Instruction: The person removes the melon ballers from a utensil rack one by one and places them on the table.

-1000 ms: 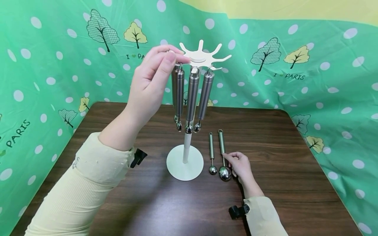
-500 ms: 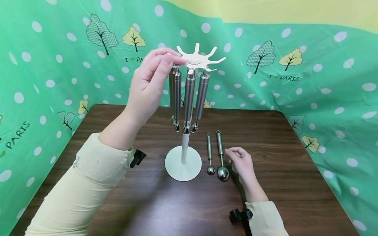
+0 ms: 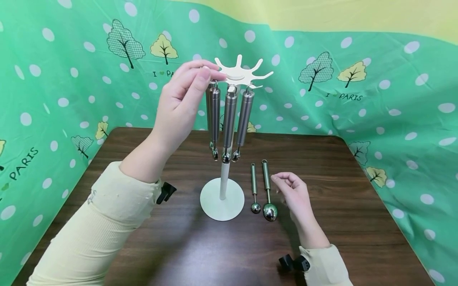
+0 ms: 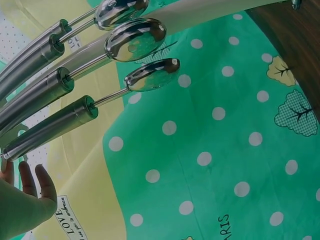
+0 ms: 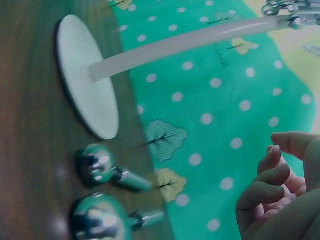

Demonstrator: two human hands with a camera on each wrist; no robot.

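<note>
A white stand with a spoked top [image 3: 247,75] rises from a round base [image 3: 211,206] on the table. Several metal spoons [image 3: 230,115] with thick handles hang from its spokes. My left hand [image 3: 184,95] pinches the left side of the spoked top between thumb and fingers. In the left wrist view, its fingers are by the handle end of a hanging spoon [image 4: 55,125]. My right hand [image 3: 295,194], loosely curled and holding nothing, hovers just right of the larger round-bowled spoon [image 3: 270,212]. A smaller spoon [image 3: 254,180] lies left of that one.
The dark wooden table [image 3: 350,222] reaches back to a green dotted cloth [image 3: 390,119] printed with trees, which surrounds it on the back and both sides. Black wrist cameras [image 3: 166,193] sit at both cuffs.
My right hand has left the larger spoon's handle, lifting slightly and moving a little to the right. Both table spoons stay put. The left hand keeps its hold on the stand.
</note>
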